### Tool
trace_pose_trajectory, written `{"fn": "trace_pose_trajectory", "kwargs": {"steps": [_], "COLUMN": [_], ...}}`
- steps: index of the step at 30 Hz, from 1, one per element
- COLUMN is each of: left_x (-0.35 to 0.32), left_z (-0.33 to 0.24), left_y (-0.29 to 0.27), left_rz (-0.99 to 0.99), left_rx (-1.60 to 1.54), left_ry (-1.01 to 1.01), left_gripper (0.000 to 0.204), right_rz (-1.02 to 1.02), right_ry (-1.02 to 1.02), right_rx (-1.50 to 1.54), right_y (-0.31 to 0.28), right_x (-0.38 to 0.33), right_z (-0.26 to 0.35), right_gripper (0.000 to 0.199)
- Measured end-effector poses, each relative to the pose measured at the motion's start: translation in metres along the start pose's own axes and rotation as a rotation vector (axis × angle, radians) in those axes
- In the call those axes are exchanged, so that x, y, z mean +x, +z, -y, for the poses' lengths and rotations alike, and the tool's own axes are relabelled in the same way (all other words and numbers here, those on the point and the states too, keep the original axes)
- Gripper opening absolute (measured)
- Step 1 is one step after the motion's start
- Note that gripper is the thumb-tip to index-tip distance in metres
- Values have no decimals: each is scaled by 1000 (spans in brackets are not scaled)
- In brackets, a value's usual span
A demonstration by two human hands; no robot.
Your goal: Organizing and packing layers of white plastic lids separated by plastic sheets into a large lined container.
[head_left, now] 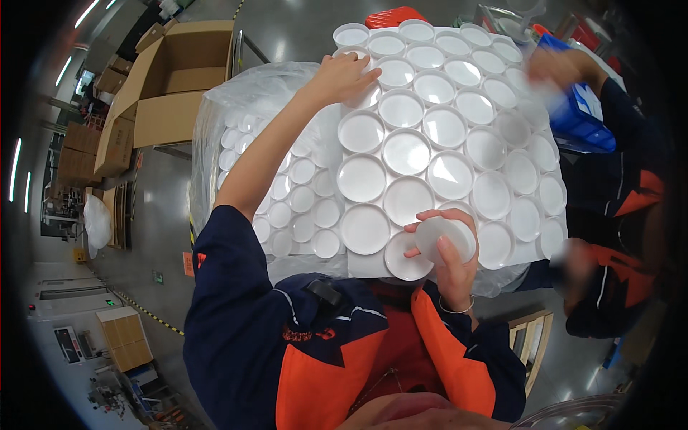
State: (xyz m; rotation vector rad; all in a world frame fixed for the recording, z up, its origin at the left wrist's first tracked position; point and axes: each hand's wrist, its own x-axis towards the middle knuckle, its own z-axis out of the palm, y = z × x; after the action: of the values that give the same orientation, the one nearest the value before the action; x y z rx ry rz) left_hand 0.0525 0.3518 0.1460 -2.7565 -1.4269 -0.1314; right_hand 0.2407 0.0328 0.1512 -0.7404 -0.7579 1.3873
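Rows of shallow round white lids [407,152], like small dishes with raised rims, cover a flat white sheet [367,266] in front of me. My left hand [347,77] reaches to the sheet's far left corner, palm down, fingers apart over the lids there; it touches a lid [351,51] near that corner, partly hidden by the fingers. At the near edge, my right hand [456,269] grips a frosted white round disc [441,242] between thumb and fingers. The disc is tilted above a lid [405,258] at the near edge.
To the left, clear plastic film [240,93] surrounds more, smaller-looking white rounds [302,197]. An open cardboard box [179,79] stands beyond. On the right, a co-worker's blurred hand [555,72] is over the lids, near a blue bin [584,118]. A red item [394,17] lies at the far edge.
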Motion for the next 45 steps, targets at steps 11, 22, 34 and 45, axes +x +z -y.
{"fn": "trace_pose_trajectory", "kwargs": {"steps": [11, 22, 34, 45], "left_x": [-46, -109, 61, 52], "left_z": [-27, -126, -88, -90], "left_y": [-11, -47, 23, -22], "left_rz": [-460, 1, -398, -85], "left_rx": [-96, -918, -121, -260], "left_ry": [61, 539, 237, 300], "left_gripper": [33, 29, 35, 44], "right_rz": [-24, 24, 123, 20], "right_ry": [-34, 36, 28, -132], "right_rx": [39, 26, 66, 170], "right_y": [0, -1, 3, -33], "right_x": [-4, 7, 5, -12], "right_z": [1, 1, -5, 32], "right_gripper": [39, 38, 36, 47]}}
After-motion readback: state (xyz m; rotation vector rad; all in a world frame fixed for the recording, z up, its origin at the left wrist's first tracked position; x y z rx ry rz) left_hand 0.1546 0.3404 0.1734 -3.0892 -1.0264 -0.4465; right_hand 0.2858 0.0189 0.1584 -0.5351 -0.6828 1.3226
